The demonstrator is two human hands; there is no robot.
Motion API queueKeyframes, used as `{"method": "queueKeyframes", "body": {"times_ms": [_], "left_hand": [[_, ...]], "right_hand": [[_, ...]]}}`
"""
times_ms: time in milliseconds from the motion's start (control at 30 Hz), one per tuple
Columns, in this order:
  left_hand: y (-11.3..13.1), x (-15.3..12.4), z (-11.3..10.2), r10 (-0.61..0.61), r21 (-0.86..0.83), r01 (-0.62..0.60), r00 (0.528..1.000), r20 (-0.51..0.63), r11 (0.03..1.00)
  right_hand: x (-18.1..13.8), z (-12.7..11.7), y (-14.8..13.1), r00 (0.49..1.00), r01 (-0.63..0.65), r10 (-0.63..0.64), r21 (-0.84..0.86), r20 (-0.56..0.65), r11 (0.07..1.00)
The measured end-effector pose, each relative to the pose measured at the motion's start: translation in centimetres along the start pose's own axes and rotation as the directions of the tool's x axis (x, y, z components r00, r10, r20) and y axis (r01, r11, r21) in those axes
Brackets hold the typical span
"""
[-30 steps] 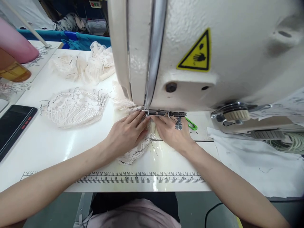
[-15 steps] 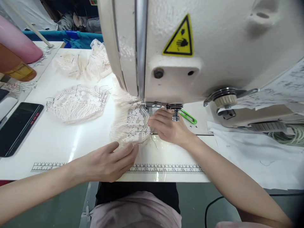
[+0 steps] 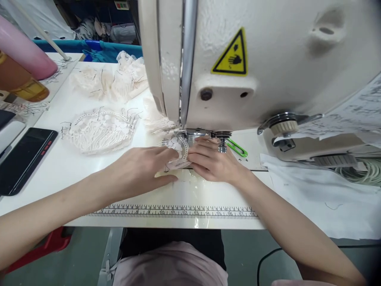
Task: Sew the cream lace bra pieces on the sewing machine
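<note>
A cream lace piece (image 3: 177, 143) lies beneath the presser foot (image 3: 195, 132) of a sewing machine (image 3: 226, 101), partly covered by my hands. My left hand (image 3: 149, 163) rests over the near left part of the lace, fingers stretched out and thumb apart. At the lace's right edge, close to the presser foot, my right hand (image 3: 212, 159) has its fingers bent together on the fabric; the machine's tension knob hides part of it. A green thread snipper (image 3: 237, 148) lies just beyond my right hand.
Another lace piece (image 3: 99, 131) and a lace heap (image 3: 119, 81) lie left of the machine. A phone (image 3: 25, 159) and thread cones (image 3: 25, 49) are at the far left. A ruler strip (image 3: 178, 212) runs along the front edge; white cloth (image 3: 315, 198) covers the right side.
My left hand has moved up and right from the lace's near edge onto the lace, turning flatter. The lace is bunched closer to the foot. My right hand stays nearly in place.
</note>
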State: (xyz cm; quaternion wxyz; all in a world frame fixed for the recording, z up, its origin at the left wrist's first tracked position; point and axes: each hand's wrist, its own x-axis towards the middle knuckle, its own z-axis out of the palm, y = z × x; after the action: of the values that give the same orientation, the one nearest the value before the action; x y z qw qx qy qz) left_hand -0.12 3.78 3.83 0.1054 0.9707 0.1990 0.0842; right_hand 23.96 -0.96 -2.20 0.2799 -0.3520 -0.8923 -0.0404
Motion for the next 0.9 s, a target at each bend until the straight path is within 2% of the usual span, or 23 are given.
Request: {"method": "queueKeyframes", "body": {"times_ms": [67,167,267,333,533,733,900], "left_hand": [[-0.4,0.7,1.2,0.08,0.051,-0.079,0.997,-0.016,0.996],[-0.6,1.3,2.9,0.158,0.091,-0.147,0.978,-0.134,0.985],[-0.5,1.2,3.7,0.217,0.122,-0.191,0.943,-0.252,0.974],[-0.5,1.1,3.9,0.252,0.155,-0.215,0.924,-0.287,0.964],[-0.6,0.6,4.4,0.312,0.275,-0.234,0.906,-0.286,0.932],[-0.6,0.5,4.6,0.336,0.304,-0.238,0.883,-0.328,0.922],[-0.6,0.4,4.5,0.319,0.292,-0.228,0.893,-0.316,0.929]], "right_hand": [[-0.2,0.1,0.1,1.0,0.01,-0.01,0.008,-0.022,1.0],[-0.4,0.3,0.2,1.0,0.014,-0.013,0.034,-0.021,0.999],[-0.6,0.6,0.3,0.999,-0.016,0.015,0.032,0.036,0.999],[-0.7,0.7,0.3,0.998,-0.024,0.024,-0.002,0.052,1.0],[-1.3,0.2,0.3,1.0,0.008,-0.008,-0.022,0.024,1.0],[-1.0,0.2,-0.2,0.991,-0.088,0.098,-0.106,0.095,0.99],[-0.9,0.3,-0.1,0.996,0.008,-0.005,-0.028,0.089,1.0]]}}
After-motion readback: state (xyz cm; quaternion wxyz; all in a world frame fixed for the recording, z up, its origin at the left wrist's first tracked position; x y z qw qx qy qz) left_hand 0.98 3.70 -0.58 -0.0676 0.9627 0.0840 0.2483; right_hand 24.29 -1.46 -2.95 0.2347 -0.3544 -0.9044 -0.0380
